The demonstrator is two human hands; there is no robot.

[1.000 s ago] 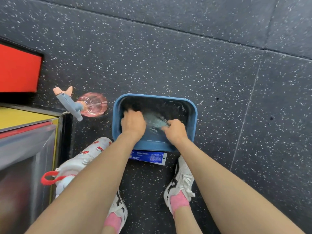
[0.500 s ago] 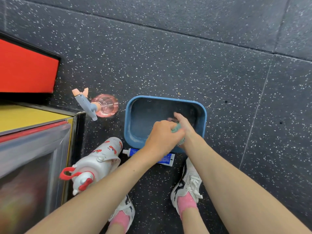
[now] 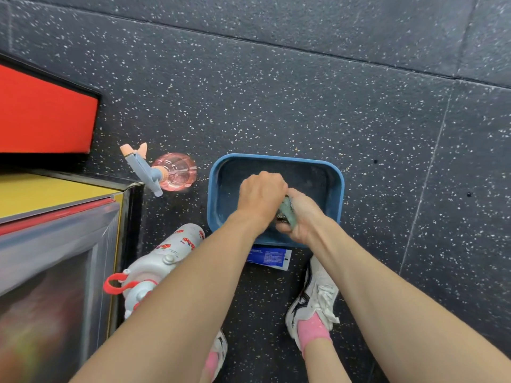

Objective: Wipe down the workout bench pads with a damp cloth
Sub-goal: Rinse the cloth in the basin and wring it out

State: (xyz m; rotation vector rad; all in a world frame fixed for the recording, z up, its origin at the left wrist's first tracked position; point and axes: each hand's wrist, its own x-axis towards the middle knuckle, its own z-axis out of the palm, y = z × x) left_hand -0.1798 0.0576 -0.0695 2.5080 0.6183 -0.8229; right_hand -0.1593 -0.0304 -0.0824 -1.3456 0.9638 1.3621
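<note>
I hold both hands over the blue basin (image 3: 276, 159), which sits on the black speckled floor (image 3: 290, 87) just beyond my feet. My left hand (image 3: 261, 196) is balled into a fist with the knuckles up, fingers curled tight round the far end of the cloth (image 3: 287, 214). My right hand (image 3: 304, 218) lies just to the right of it and nearer to me, fingers and thumb wrapped round the near end. The two hands touch, and the cloth is a pale green-grey wad bunched between them, above the near right part of the basin. Only a small strip of it shows between my palms; the rest is hidden in my grip.

A flat blue tube (image 3: 269, 257) lies on the floor against the near wall of the basin, partly under my left forearm. To the left of the basin stands a pink spray bottle (image 3: 177, 172) with a grey-blue trigger head pointing left. Nearer to me on the left, a white water bottle (image 3: 166, 255) with red print and a red loop lies on its side. At the far left is a red panel (image 3: 41, 114) with a black edge, and nearer than that a yellow surface (image 3: 41, 189). My right shoe (image 3: 315, 297), white with black marks, stands just near of the basin; my left shoe (image 3: 220, 346) shows only in part under my left arm.
</note>
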